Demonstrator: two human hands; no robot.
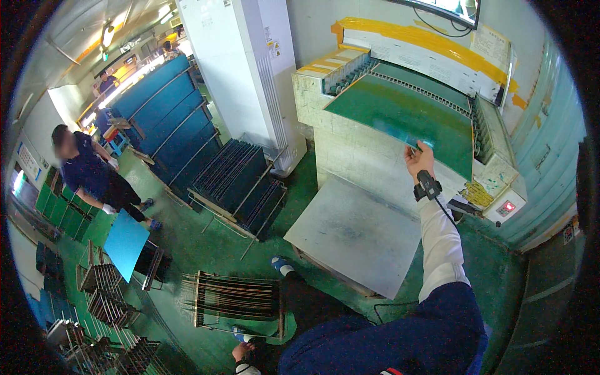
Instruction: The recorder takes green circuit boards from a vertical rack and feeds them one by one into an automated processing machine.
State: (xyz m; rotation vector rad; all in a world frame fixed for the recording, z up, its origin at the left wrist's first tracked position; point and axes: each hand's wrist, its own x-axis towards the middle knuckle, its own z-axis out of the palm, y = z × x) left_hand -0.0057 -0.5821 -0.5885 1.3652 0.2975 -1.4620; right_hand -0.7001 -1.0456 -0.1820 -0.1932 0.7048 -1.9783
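Note:
A large glossy green panel (406,115) lies slanted on the rollers of a conveyor machine, its near edge sticking out toward me. At that near edge my right hand (420,161) has its thumb and fingers closed, gripping the panel. A black device with a cable is strapped round my right wrist. Low in the picture, beside my leg, hangs my left hand (240,351); its fingers are too small and dark to read. Nearest to it is a low wire rack (234,306) on the floor.
A pale flat-topped table (356,228) stands below the machine. Racks of dark panels (234,175) and tall blue panels (165,119) stand left of a white column (240,75). A co-worker (94,169) at the left is near a bright blue sheet (127,244). More metal racks (109,287) fill the lower left.

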